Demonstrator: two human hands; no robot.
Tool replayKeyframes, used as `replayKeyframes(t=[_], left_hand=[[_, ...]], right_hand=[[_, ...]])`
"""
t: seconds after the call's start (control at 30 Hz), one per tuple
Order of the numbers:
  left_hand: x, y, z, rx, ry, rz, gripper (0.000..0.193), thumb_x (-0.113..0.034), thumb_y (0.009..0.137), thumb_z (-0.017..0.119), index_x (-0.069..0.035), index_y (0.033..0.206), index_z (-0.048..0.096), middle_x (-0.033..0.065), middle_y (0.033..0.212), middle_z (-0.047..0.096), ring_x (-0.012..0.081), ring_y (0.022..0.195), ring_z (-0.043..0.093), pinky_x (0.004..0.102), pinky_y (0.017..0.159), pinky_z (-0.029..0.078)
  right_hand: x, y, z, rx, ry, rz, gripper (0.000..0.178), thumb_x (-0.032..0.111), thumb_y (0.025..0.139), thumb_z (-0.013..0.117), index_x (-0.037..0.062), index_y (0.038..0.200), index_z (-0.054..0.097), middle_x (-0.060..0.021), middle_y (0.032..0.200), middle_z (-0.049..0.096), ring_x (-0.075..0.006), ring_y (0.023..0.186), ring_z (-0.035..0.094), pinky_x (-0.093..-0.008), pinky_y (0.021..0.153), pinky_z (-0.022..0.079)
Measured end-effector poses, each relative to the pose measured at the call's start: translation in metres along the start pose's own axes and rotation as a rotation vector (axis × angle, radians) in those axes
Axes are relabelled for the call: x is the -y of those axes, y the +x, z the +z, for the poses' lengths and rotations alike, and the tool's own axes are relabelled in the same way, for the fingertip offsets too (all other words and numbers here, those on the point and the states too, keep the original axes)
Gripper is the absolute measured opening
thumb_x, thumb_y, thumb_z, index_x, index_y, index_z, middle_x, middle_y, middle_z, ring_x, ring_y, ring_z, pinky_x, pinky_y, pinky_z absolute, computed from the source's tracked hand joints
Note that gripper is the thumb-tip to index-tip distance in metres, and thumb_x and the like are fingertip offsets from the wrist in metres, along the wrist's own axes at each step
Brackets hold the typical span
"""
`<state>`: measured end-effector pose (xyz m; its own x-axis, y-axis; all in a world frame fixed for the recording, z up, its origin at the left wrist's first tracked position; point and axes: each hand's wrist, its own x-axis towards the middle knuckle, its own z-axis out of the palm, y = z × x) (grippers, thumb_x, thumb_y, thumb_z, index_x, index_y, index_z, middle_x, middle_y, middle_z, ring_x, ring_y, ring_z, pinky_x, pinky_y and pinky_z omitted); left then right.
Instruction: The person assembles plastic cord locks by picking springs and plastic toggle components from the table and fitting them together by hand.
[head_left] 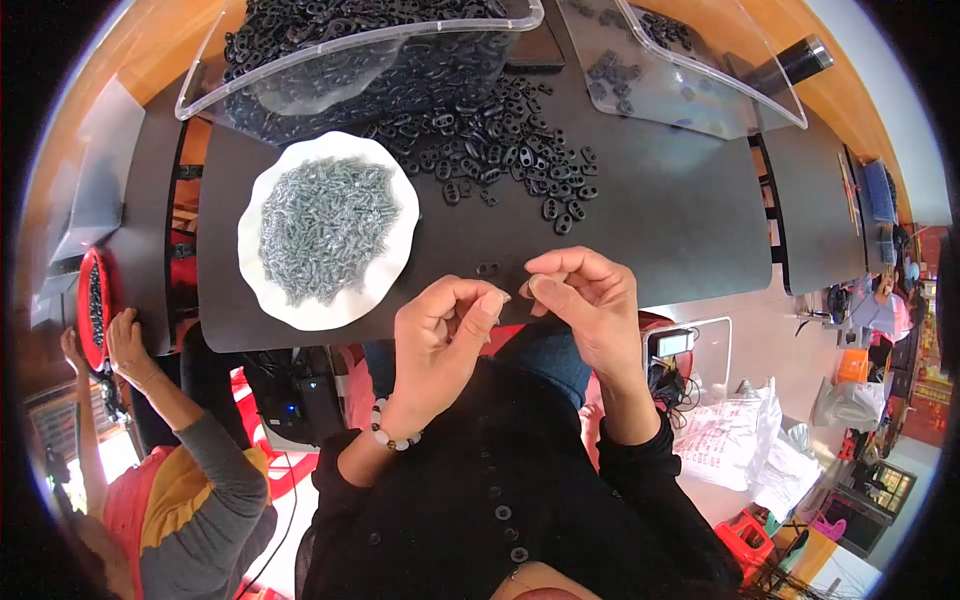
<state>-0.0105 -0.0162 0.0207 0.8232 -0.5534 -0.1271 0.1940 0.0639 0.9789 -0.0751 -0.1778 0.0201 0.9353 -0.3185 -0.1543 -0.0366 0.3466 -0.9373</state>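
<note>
My left hand (445, 340) is closed in a pinch at the table's front edge, with a small shiny bit at the thumb and fingertip, too small to name. Close by, my right hand (592, 312) also pinches with thumb and forefinger; what it holds is mostly hidden. Just beyond my fingertips lies a single black two-holed oval piece (487, 268). To the left of my hands stands a white wavy-rimmed dish (405, 225) heaped with small shiny grey-green spring-like pieces (325, 225). Farther back, many black two-holed oval pieces (530, 160) are spread in a loose pile.
A clear plastic bin (360, 85) full of black pieces stands at the back left. Another clear bin (680, 100) holds fewer, beside a dark cylinder (795, 62). At left, a co-worker's hands (125, 345) are at a red tray (93, 310). White sacks (730, 440) lie at right.
</note>
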Motion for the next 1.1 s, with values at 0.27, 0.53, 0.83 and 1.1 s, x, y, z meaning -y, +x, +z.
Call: replayKeyframes(t=[0.27, 0.53, 0.83, 1.1], left_hand=[[0.001, -0.001, 0.0, 0.001, 0.005, -0.024, 0.014, -0.01, 0.09, 0.061, 0.003, 0.091, 0.063, -0.001, 0.076, 0.054, 0.0024, 0.064, 0.049, 0.0171, 0.056, 0.039], [0.002, 0.0, 0.0, -0.005, 0.013, 0.013, 0.014, -0.01, 0.09, 0.06, 0.003, 0.092, 0.063, -0.0006, 0.077, 0.054, 0.0029, 0.064, 0.05, 0.0173, 0.056, 0.04], [0.003, -0.001, 0.002, 0.01, 0.049, 0.053, 0.016, -0.012, 0.091, 0.06, 0.004, 0.093, 0.062, 0.0018, 0.079, 0.054, 0.0047, 0.066, 0.054, 0.0182, 0.055, 0.043], [0.002, 0.001, 0.001, -0.008, 0.093, 0.074, 0.013, -0.009, 0.09, 0.061, 0.004, 0.091, 0.063, 0.0034, 0.082, 0.056, 0.0057, 0.067, 0.054, 0.0186, 0.057, 0.045]], right_hand=[[0.005, -0.007, 0.006, -0.026, -0.082, -0.005, 0.018, 0.0, 0.085, 0.063, -0.0005, 0.102, 0.067, -0.003, 0.085, 0.066, -0.0062, 0.076, 0.059, -0.0196, 0.07, 0.047], [0.0, -0.009, 0.007, -0.052, -0.047, -0.033, 0.016, 0.002, 0.084, 0.065, -0.0036, 0.098, 0.065, -0.0103, 0.084, 0.067, -0.01, 0.072, 0.061, -0.0219, 0.064, 0.05], [-0.006, -0.011, 0.014, -0.08, 0.029, -0.076, 0.015, 0.002, 0.083, 0.066, -0.0033, 0.097, 0.065, -0.0081, 0.083, 0.066, -0.0099, 0.072, 0.061, -0.0215, 0.064, 0.05], [-0.002, -0.011, 0.016, -0.093, -0.004, -0.102, 0.015, 0.002, 0.082, 0.068, -0.0031, 0.096, 0.066, -0.0064, 0.083, 0.066, -0.0088, 0.073, 0.06, -0.0204, 0.063, 0.047]])
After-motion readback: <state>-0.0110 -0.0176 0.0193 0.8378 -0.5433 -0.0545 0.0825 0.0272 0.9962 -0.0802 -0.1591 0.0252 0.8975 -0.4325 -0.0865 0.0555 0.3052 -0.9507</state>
